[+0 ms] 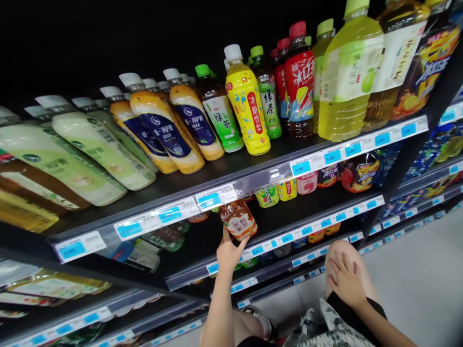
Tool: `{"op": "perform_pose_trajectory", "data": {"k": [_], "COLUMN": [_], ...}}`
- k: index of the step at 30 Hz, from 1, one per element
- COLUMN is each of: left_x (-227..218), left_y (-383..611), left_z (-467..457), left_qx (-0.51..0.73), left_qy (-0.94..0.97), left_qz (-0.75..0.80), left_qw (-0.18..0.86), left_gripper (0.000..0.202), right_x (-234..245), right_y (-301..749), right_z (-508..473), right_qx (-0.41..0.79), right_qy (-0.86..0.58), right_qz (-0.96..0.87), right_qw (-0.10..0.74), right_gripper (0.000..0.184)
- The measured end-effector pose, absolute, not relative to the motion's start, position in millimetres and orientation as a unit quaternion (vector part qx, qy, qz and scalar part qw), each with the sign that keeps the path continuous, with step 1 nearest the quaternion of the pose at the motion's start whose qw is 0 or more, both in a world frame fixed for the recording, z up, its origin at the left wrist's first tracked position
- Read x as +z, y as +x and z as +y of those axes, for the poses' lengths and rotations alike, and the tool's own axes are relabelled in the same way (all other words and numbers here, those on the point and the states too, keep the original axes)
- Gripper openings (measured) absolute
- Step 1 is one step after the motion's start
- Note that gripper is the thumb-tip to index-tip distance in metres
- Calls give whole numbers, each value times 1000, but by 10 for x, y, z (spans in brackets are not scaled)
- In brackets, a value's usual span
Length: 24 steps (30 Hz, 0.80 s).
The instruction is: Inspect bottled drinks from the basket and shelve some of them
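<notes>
My left hand (229,253) is raised to the second shelf and closed round the bottom of a brown tea bottle (238,219) with an orange-and-white label. The bottle stands at the front edge of that shelf (289,237), just under the price rail of the shelf above. My right hand (345,277) lies flat on my bent right knee with its fingers spread, holding nothing. I am crouched low before the shelves.
The top shelf (231,185) carries rows of milk-tea, green-tea, yellow and red drink bottles (248,103), with large bottles (349,72) at the right. Lower shelves hold more drinks behind blue price tags. A grey floor (415,279) lies to the right.
</notes>
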<state>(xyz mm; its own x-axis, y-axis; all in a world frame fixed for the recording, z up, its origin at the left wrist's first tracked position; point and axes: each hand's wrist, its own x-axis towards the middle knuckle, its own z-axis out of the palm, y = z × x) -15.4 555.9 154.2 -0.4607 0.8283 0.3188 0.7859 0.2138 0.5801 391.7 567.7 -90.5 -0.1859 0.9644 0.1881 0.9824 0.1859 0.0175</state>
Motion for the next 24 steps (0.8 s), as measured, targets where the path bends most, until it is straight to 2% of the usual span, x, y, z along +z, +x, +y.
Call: {"op": "perform_pose_trajectory", "data": {"k": [7,15,24], "left_x": [1590,1558,1530], "left_y": [-114,-135,-112], "left_z": [5545,5543,5551], "left_qx": [375,392,386], "left_qy": [516,514,517], "left_qz": [768,760,762], "left_qw": [61,71,57], "left_gripper": [83,98,95], "right_x": [-912,-782,-872], "right_y": [3946,3942,3976], "right_z": [5688,5636,5659], "right_qx": [-76,-85,-117], "right_qy": [-635,-637,-629], "right_qz": [-766,-763,-765], "right_qw": [67,72,77], "right_gripper": [53,51,49]}}
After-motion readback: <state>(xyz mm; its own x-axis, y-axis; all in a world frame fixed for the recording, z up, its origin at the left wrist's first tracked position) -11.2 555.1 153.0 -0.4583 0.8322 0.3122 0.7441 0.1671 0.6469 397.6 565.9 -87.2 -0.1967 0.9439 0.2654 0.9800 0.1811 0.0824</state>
